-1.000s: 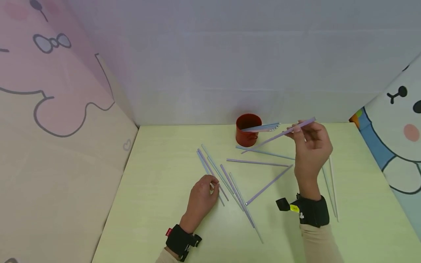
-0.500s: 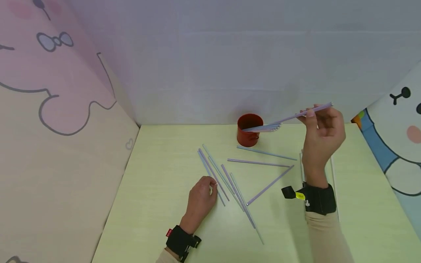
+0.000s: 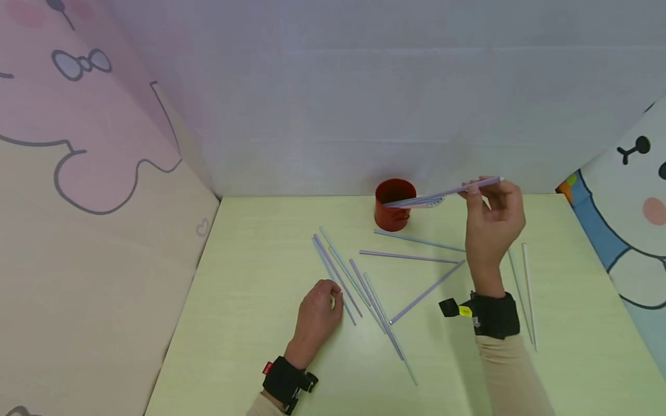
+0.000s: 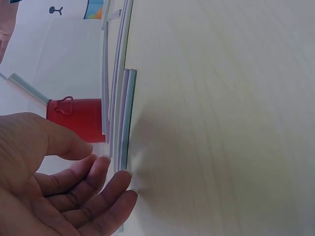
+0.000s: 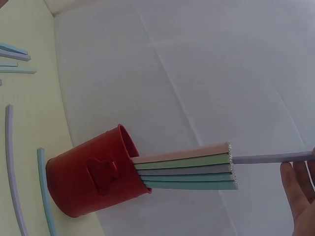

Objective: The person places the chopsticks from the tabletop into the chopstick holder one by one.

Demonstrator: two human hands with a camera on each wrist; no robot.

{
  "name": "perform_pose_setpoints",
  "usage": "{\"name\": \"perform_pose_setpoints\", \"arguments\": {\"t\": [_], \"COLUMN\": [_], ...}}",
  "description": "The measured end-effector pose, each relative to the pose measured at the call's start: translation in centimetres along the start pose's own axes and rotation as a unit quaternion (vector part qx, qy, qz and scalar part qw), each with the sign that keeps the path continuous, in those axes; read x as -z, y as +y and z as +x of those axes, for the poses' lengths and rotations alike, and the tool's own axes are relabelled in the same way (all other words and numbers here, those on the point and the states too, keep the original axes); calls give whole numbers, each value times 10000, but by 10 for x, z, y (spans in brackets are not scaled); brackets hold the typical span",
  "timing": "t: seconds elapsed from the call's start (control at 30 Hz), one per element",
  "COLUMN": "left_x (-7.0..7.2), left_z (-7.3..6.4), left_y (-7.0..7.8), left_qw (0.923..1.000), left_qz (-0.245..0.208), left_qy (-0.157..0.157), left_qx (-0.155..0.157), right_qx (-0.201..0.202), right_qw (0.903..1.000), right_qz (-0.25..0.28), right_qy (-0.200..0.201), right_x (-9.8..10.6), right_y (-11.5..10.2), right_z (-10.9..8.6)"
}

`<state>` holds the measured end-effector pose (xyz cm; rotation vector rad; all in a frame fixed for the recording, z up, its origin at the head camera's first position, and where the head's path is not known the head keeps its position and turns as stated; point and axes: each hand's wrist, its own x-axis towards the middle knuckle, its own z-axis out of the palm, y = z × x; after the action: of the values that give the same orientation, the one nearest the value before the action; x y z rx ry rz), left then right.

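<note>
My right hand (image 3: pixel 491 222) pinches a slim purple stick (image 5: pixel 261 159) near its raised end, to the right of a red metal cup (image 3: pixel 386 219). The stick slants down left, and its low end overlaps the bundle at the cup's mouth. Several pastel sticks (image 5: pixel 184 172) with sparkly ends lean out of the cup to the right. My left hand (image 3: pixel 318 309) rests on the table with fingers loosely bent and nothing between thumb and fingertips. Its fingertips lie beside a loose group of blue, purple and green sticks (image 4: pixel 127 113).
More loose sticks lie in mid-table, including a purple one (image 3: pixel 426 292) and a blue one (image 3: pixel 416 239) in front of the cup. A white stick (image 3: pixel 529 294) lies at the right, beyond my right forearm. A pale wall (image 3: pixel 322 115) stands close behind the cup.
My right hand rose to the right with the purple stick, then came back left and slightly down. The stick's low end went from over the table to the cup. My left hand stayed put.
</note>
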<state>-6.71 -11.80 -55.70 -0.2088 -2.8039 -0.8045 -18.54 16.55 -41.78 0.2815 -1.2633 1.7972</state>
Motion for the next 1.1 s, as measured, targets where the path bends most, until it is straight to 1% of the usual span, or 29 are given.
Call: {"name": "perform_pose_setpoints", "arguments": {"t": [0.1, 0.27, 0.43, 0.7, 0.93, 1.1], "left_x": [1, 1, 1, 0, -1, -4], "left_z": [0, -1, -1, -2, 0, 5], "left_y": [-2, -2, -2, -3, -2, 0], "left_qw": [10000, 9999, 9999, 9999, 9998, 9993], "left_qz": [-55, -114, -102, -77, -65, 2], "left_qy": [2, 53, 24, 13, 0, 66], "left_qx": [16, 32, 46, 79, 172, 378], "right_qx": [-17, -102, -224, -392, -310, -341], "right_qw": [9999, 9984, 9960, 9927, 9898, 9899], "right_qz": [-136, -454, -770, -1013, -1283, -1326], "right_qy": [-94, -330, -392, -521, -530, -369], "right_x": [-1, -4, -7, -6, -4, 0], "right_y": [3, 2, -3, -2, -4, -7], "right_z": [-4, -10, -16, -22, -25, -31]}}
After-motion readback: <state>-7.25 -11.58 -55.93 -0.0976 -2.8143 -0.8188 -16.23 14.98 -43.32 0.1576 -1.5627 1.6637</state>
